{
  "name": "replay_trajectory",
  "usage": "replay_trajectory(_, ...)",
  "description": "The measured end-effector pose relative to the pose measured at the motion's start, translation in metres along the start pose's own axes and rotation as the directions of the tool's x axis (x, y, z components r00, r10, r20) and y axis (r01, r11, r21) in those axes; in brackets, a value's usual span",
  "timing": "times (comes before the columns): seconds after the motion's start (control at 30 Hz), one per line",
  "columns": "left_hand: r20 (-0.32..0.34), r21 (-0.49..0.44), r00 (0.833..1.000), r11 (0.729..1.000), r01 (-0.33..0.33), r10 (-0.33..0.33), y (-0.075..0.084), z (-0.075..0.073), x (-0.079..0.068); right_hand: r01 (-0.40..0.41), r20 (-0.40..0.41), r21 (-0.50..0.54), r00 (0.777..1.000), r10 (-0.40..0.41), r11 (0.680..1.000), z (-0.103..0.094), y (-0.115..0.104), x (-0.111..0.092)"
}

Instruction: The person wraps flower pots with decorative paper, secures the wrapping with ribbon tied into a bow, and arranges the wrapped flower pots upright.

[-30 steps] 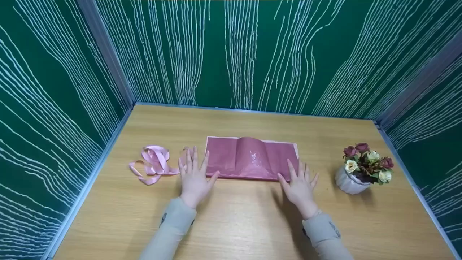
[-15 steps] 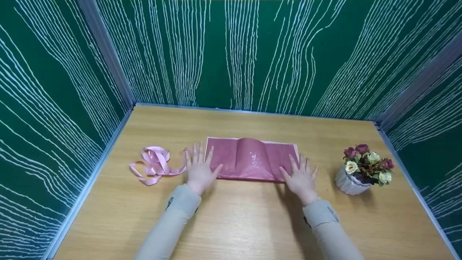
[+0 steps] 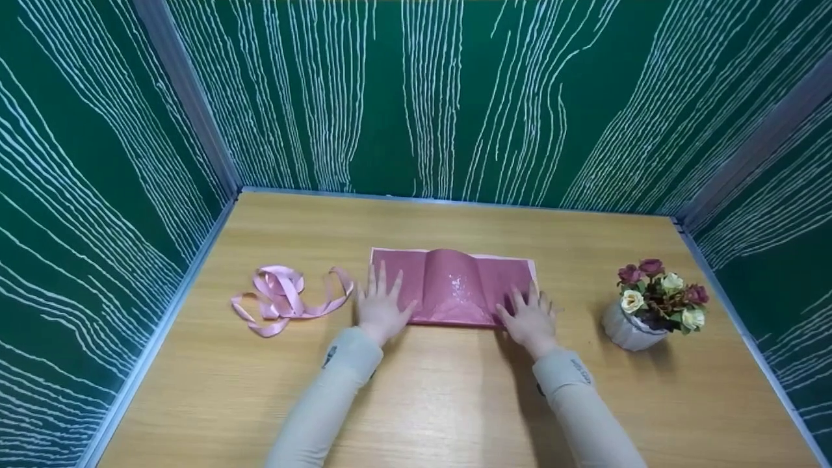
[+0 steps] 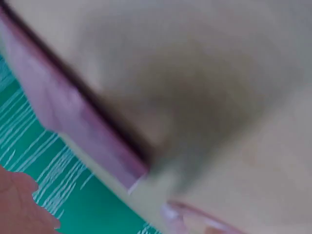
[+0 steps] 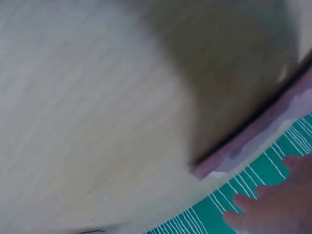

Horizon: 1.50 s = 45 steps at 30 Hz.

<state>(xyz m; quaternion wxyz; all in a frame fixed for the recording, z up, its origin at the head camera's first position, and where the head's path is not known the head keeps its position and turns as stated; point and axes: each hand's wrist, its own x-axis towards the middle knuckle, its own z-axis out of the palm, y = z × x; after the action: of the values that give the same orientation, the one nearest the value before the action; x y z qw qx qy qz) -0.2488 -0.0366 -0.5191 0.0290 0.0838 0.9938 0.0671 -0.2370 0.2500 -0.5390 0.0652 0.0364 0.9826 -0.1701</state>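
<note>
Fingers (image 3: 382, 278) spread, grasping nothing, I poise left hand (image 3: 380, 314) and right hand (image 3: 532, 326) over a dusty-pink, papery rectangle (image 3: 454, 291) at its ends, judging light, even pressure best.

The folded wrapping sheet (image 3: 454, 287) lies on the worktop (image 3: 442, 396), spanning the gap between the left hand (image 3: 382, 315) and the right hand (image 3: 530, 325). Its two ends lie beneath the fingers of the hands in the head view, and its middle lies between and ahead of them. To the left of the left hand lies the ribbon (image 3: 284, 296), one loop just beside that hand and the heap farther out. Well apart to the right of the right hand stands a flowerpot (image 3: 634, 333) with flowers (image 3: 663, 290) in it. Beyond the hands, behind everything, rises the back wall (image 3: 383, 130).
</note>
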Motion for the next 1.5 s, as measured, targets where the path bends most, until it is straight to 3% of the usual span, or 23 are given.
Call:
replay_trajectory(0.1, 0.041, 0.011, 0.999, 1.0, -0.005, 0.005, 0.004, 0.008, 0.001, 0.006, 0.014, 0.002, 1.0, -0.006, 1.0, 0.004, -0.002, 0.002)
replay_trajectory(0.4, 0.188, -0.03, 0.982, 0.999, -0.013, 0.019, 0.008, 0.013, -0.005, 0.005, 0.055, -0.028, 0.998, -0.004, 1.0, 0.012, -0.001, 0.006)
replay_trajectory(0.8, 0.192, 0.031, 0.981, 0.999, -0.025, 0.018, 0.011, 0.016, -0.001, -0.034, 0.079, -0.047, 0.996, 0.037, 0.998, 0.008, -0.005, 0.011)
replay_trajectory(1.03, 0.207, 0.123, 0.978, 0.992, -0.021, -0.004, 0.015, 0.019, 0.001, -0.063, 0.084, -0.047, 0.994, 0.067, 0.997, 0.01, -0.003, 0.014)
replay_trajectory(1.5, 0.263, 0.217, 0.963, 0.976, 0.005, -0.063, 0.023, 0.017, -0.003, -0.021, 0.036, -0.081, 0.999, 0.024, 0.996, 0.017, -0.001, 0.014)
